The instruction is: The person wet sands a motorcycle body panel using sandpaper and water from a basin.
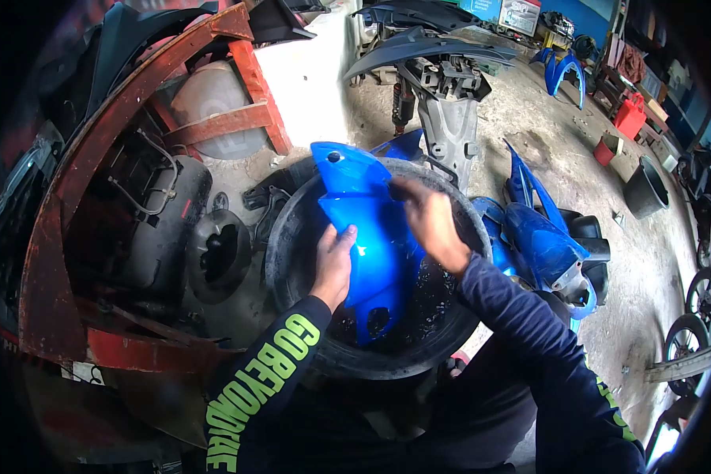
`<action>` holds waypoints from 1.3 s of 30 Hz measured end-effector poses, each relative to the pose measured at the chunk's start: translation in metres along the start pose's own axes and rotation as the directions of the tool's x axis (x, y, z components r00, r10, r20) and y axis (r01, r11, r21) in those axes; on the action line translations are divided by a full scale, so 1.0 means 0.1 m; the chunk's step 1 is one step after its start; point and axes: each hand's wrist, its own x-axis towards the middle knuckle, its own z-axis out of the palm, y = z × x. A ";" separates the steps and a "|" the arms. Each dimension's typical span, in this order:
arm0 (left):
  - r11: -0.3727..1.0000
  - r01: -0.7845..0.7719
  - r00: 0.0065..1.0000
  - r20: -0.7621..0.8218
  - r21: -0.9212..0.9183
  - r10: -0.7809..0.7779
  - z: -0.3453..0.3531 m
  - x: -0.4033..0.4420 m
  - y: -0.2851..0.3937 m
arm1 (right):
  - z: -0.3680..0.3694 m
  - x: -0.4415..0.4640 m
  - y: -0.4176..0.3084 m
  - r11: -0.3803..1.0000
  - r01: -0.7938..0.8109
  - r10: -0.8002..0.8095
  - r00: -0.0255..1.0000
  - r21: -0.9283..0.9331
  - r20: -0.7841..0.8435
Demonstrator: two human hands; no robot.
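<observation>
So the blue panel (370, 249) is right over the round black tub (395, 366), long side running away from the wearer. Its top end reaches up around the tub's far edge and its lower end, the bit with the hole in it, sits just short of the near edge. Can't tell if that end touches whatever's down there, but the inside looks dark and wet with little shiny specks

Left hand (336, 265) is clamped on the panel's left side, thumb lying on the glossy face. Right hand (434, 225) is up by the panel's right side, near the notch, fingers bent. It's kinda blurry, so I can't tell if it's pinching anything or even touching. Dark sleeves (272, 367) on both arms, green lettering on the left one

Just off the tub's right edge there's a pile of other blue parts (541, 237) on the concrete floor (636, 268). Past the far edge stands a grey bike frame (450, 130), and off the left edge there's a big red frame (55, 261)
</observation>
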 end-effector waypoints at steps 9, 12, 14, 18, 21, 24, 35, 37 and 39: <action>0.952 -0.113 0.978 -0.203 -0.285 0.056 -0.06 0.01 0.39 | 0.24 -0.71 -0.34 0.863 0.478 -0.377 0.824 -0.165 0.423; 0.959 -0.075 0.980 -0.196 -0.272 0.022 -0.02 -0.07 0.55 | 0.16 -0.39 -0.09 0.906 0.265 -0.195 0.954 -0.330 0.228; 0.958 -0.069 0.980 -0.199 -0.278 0.013 -0.02 -0.06 0.51 | 0.14 -0.38 -0.14 0.912 0.280 -0.223 0.952 -0.300 0.209; 0.968 -0.133 0.965 -0.250 -0.213 0.078 -0.06 0.00 0.36 | 0.12 -0.72 -0.56 0.903 0.419 -0.358 0.856 -0.094 0.374; 0.963 -0.087 0.980 -0.193 -0.254 0.038 -0.11 -0.01 0.38 | 0.03 -0.57 -0.43 0.903 0.396 -0.326 0.883 -0.164 0.338; 0.965 -0.055 0.983 -0.185 -0.256 0.007 0.02 -0.10 0.56 | -0.03 -0.33 -0.04 0.987 0.086 -0.069 0.989 -0.132 0.127; 0.938 0.191 0.963 0.239 -0.289 -0.123 0.00 -0.10 0.69 | 0.02 -0.19 0.32 0.761 -0.452 0.492 0.870 0.465 0.041; 0.957 0.117 0.963 0.264 -0.266 -0.045 0.11 -0.26 0.80 | 0.00 -0.15 0.15 0.479 -0.551 0.660 0.739 0.683 0.134; 0.986 0.109 0.943 0.327 -0.126 -0.062 0.13 -0.32 0.80 | 0.09 -0.16 0.38 0.620 -0.477 0.571 0.819 0.623 0.058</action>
